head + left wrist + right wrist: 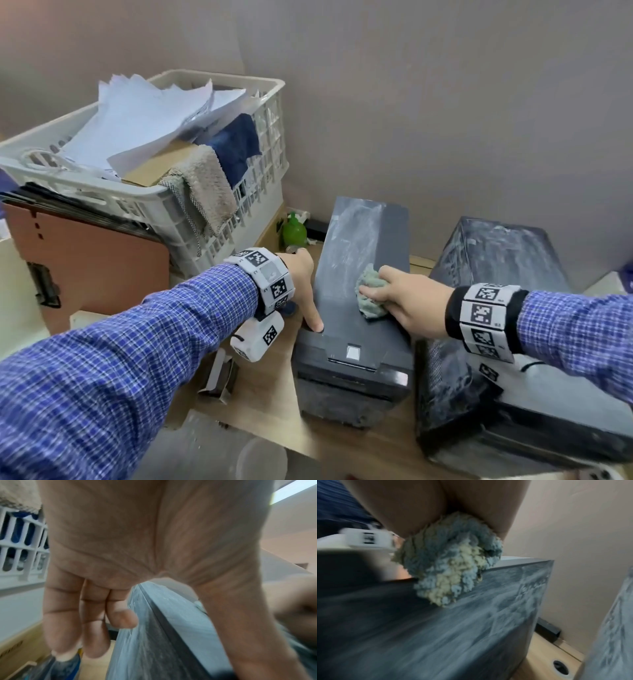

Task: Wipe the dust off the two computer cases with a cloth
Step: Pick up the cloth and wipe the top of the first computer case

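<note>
Two dusty black computer cases stand on the wooden surface: the left case (356, 291) (164, 635) (471, 622) and the right case (496, 325) (614, 628). My right hand (400, 301) grips a bunched grey-green cloth (370, 294) (452, 566) and presses it on the left case's top, midway along. The near half of that top looks dark and wiped, the far half pale with dust. My left hand (306, 291) (137, 561) rests on the left case's left edge, thumb on its top near the front and straight fingers down its side.
A white plastic crate (191, 205) holding papers, a blue cloth and a grey towel stands at the left on a brown box (92, 253). A green bottle (294, 231) sits behind the left case by the wall. A small open box (219, 377) lies in front.
</note>
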`<state>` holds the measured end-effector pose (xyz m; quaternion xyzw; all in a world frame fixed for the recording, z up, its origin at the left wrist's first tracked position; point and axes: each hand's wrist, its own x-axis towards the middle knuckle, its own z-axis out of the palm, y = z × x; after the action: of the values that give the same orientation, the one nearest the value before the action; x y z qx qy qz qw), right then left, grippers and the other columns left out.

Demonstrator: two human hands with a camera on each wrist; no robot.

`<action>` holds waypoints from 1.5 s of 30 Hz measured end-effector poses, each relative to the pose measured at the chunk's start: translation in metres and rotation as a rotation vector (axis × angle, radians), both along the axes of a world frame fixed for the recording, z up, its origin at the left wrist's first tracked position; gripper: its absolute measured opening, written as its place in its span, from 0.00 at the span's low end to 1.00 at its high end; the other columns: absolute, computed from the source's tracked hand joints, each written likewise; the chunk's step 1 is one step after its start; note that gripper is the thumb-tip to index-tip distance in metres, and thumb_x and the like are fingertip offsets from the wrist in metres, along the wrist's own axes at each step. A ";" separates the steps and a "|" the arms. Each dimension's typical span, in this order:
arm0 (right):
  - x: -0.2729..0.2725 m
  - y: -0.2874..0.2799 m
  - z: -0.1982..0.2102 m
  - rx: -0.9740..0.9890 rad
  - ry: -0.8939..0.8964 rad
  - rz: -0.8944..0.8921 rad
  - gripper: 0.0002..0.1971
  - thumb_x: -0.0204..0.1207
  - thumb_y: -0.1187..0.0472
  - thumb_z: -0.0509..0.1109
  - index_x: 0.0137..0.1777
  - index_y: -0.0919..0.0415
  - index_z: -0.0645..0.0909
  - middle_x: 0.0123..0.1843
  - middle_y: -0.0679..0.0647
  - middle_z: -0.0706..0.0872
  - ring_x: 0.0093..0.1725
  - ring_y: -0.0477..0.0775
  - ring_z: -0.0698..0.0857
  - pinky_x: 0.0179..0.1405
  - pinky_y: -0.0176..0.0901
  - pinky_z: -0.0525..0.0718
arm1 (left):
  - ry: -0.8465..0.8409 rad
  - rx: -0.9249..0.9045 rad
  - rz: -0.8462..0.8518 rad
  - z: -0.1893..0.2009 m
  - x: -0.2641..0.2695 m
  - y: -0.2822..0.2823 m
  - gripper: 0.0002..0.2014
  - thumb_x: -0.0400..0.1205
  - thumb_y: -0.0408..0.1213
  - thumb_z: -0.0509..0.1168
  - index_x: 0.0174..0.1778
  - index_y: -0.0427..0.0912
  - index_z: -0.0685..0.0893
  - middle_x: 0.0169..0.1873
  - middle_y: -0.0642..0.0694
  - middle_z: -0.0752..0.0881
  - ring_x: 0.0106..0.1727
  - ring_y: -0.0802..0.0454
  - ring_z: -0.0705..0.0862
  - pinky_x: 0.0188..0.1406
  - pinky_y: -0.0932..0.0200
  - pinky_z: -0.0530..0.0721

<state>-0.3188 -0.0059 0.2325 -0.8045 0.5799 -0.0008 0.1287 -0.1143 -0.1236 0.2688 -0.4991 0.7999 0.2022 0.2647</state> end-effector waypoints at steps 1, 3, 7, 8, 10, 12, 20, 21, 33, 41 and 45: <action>-0.006 -0.016 0.000 -0.009 0.040 -0.035 0.22 0.83 0.61 0.58 0.75 0.46 0.73 0.50 0.48 0.64 0.49 0.58 0.79 0.47 0.37 0.69 | -0.005 -0.004 -0.005 0.000 -0.001 0.000 0.79 0.51 0.62 0.87 0.86 0.37 0.41 0.79 0.38 0.71 0.72 0.37 0.79 0.62 0.43 0.83; -0.020 -0.052 0.000 0.000 0.098 -0.123 0.22 0.82 0.63 0.59 0.74 0.46 0.74 0.50 0.47 0.61 0.49 0.63 0.82 0.49 0.44 0.79 | 0.001 -0.023 -0.020 -0.001 -0.004 -0.002 0.86 0.48 0.60 0.88 0.84 0.39 0.28 0.85 0.37 0.60 0.80 0.36 0.70 0.74 0.40 0.76; -0.056 -0.125 -0.005 -0.004 0.201 -0.286 0.18 0.73 0.66 0.68 0.63 0.51 0.80 0.63 0.52 0.71 0.58 0.63 0.82 0.59 0.45 0.81 | -0.051 -0.038 -0.026 -0.006 -0.012 -0.008 0.90 0.40 0.63 0.87 0.85 0.39 0.31 0.82 0.37 0.65 0.78 0.36 0.72 0.72 0.40 0.78; -0.064 -0.140 -0.005 -0.002 0.231 -0.322 0.18 0.71 0.66 0.70 0.61 0.52 0.81 0.62 0.54 0.72 0.58 0.62 0.81 0.58 0.47 0.82 | -0.056 -0.050 -0.035 -0.008 -0.013 -0.010 0.90 0.38 0.65 0.87 0.86 0.39 0.34 0.81 0.38 0.67 0.77 0.37 0.73 0.71 0.40 0.79; -0.076 -0.167 -0.005 -0.003 0.280 -0.329 0.17 0.69 0.66 0.72 0.57 0.54 0.81 0.61 0.54 0.75 0.60 0.60 0.80 0.58 0.50 0.83 | -0.051 -0.080 -0.067 -0.011 -0.013 -0.012 0.89 0.38 0.65 0.87 0.86 0.39 0.37 0.80 0.38 0.67 0.78 0.38 0.71 0.73 0.40 0.77; -0.081 -0.187 -0.004 -0.001 0.273 -0.354 0.20 0.68 0.66 0.71 0.60 0.52 0.80 0.61 0.55 0.76 0.60 0.62 0.80 0.58 0.53 0.84 | -0.041 -0.102 -0.082 -0.013 -0.013 -0.011 0.88 0.40 0.63 0.88 0.86 0.38 0.36 0.81 0.38 0.63 0.80 0.38 0.67 0.76 0.39 0.74; -0.069 -0.171 -0.002 -0.042 0.249 -0.346 0.17 0.74 0.66 0.67 0.62 0.53 0.76 0.65 0.55 0.69 0.57 0.61 0.79 0.57 0.46 0.80 | -0.051 -0.093 -0.077 -0.010 -0.012 -0.010 0.87 0.41 0.62 0.88 0.86 0.42 0.36 0.82 0.39 0.62 0.81 0.38 0.65 0.76 0.38 0.73; -0.060 -0.159 0.000 -0.044 0.225 -0.303 0.18 0.75 0.66 0.67 0.63 0.53 0.77 0.66 0.54 0.69 0.58 0.61 0.78 0.57 0.45 0.78 | -0.056 -0.093 -0.078 -0.009 -0.013 -0.010 0.87 0.41 0.62 0.88 0.86 0.41 0.36 0.82 0.39 0.61 0.81 0.38 0.65 0.77 0.39 0.72; 0.046 0.000 0.012 0.169 0.112 0.301 0.27 0.85 0.57 0.54 0.83 0.43 0.56 0.63 0.54 0.63 0.49 0.64 0.80 0.57 0.50 0.79 | -0.123 0.010 -0.048 0.003 -0.009 -0.008 0.73 0.36 0.72 0.82 0.77 0.41 0.66 0.59 0.49 0.80 0.60 0.46 0.83 0.49 0.52 0.84; 0.012 -0.073 0.007 -0.004 0.104 0.126 0.23 0.86 0.57 0.54 0.80 0.41 0.67 0.59 0.50 0.68 0.55 0.59 0.80 0.53 0.41 0.72 | -0.173 0.097 0.000 -0.001 0.000 -0.014 0.81 0.40 0.78 0.78 0.87 0.42 0.53 0.79 0.44 0.73 0.68 0.42 0.81 0.60 0.45 0.86; -0.020 -0.150 0.012 -0.065 0.198 -0.003 0.20 0.86 0.61 0.56 0.76 0.52 0.74 0.61 0.52 0.73 0.67 0.56 0.75 0.56 0.32 0.65 | -0.182 0.164 0.073 -0.005 0.004 -0.015 0.68 0.50 0.73 0.81 0.82 0.41 0.63 0.72 0.42 0.77 0.62 0.41 0.83 0.61 0.43 0.86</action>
<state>-0.3390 -0.1564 0.2449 -0.8034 0.5908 0.0596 0.0445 -0.1101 -0.1383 0.2641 -0.5208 0.7348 0.2300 0.3687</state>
